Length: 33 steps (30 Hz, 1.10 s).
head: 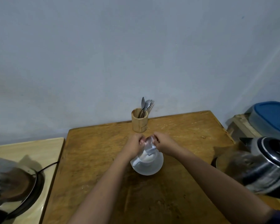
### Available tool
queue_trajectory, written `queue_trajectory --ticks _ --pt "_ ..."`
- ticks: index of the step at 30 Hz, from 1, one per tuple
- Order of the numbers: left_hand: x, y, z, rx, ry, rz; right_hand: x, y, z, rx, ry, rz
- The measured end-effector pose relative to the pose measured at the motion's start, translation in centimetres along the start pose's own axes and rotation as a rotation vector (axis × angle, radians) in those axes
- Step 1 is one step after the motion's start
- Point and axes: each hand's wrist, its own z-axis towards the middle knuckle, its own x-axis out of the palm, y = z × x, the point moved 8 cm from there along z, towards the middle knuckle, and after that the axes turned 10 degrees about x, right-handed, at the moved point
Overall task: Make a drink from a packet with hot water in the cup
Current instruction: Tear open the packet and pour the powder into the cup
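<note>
A white cup (145, 157) stands on a white saucer (148, 168) in the middle of the wooden table (176, 183). Just above the cup I hold a small silvery-white packet (149, 145) upright between both hands. My left hand (135, 145) pinches its left top corner and my right hand (163, 143) pinches the right side. The cup's inside is mostly hidden by the packet. A steel kettle (265, 165) with a black lid stands at the table's right edge.
A wooden holder (139, 121) with spoons and a fork stands at the back of the table near the wall. A cooker with a dark pot (11, 185) sits on a lighter table at left. A blue-lidded container (271, 117) rests on a crate at right.
</note>
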Motion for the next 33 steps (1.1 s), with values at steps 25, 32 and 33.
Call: queue_trajectory --ticks 25,32,33 --pt "-0.2 1.1 -2.7 -0.018 0.015 -0.033 0.0 2.6 -0.6 -0.1 0.027 -0.371" --pt "-0.5 1.1 -2.9 -0.027 0.008 -0.063 -0.2 3.0 -1.2 -0.136 0.003 -0.376" --pt "-0.6 1.1 -3.0 -0.031 0.006 -0.067 -0.2 3.1 -1.2 -0.137 0.001 -0.374"
